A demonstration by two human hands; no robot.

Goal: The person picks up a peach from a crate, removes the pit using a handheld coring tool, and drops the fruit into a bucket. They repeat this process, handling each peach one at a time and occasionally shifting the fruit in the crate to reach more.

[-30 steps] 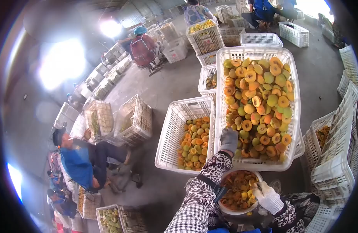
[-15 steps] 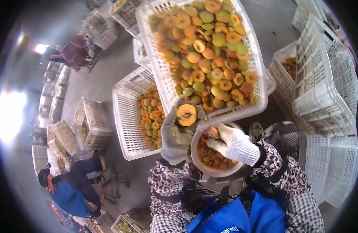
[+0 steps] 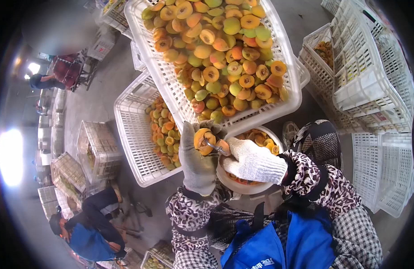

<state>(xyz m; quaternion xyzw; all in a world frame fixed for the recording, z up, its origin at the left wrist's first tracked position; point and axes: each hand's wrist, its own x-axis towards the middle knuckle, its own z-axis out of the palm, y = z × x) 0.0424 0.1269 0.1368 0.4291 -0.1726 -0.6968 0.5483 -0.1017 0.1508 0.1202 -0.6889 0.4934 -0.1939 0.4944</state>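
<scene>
My left hand (image 3: 196, 159), in a grey glove, is closed around an apricot half (image 3: 201, 140), cut face up. My right hand (image 3: 256, 161), in a white knitted glove, grips a small pitting tool (image 3: 210, 144) whose curved metal end touches the cut face. Its handle is mostly hidden by the fingers. Beneath the right hand stands a white bucket (image 3: 243, 187) holding cut fruit pieces, partly covered by that hand. Just beyond both hands is a white crate (image 3: 293, 96) heaped with apricot halves (image 3: 211, 74), some orange, some greenish.
Under the heaped crate, to the left, sits another white crate (image 3: 130, 130) with more apricots. Stacked white crates (image 3: 364, 85) rise on the right. A seated person in blue (image 3: 90, 242) is at lower left, among further crates (image 3: 99, 143).
My right hand has come up from the bucket to the fruit, bringing the tool's metal end onto the cut face. My left hand still holds the apricot half. The view has shifted slightly.
</scene>
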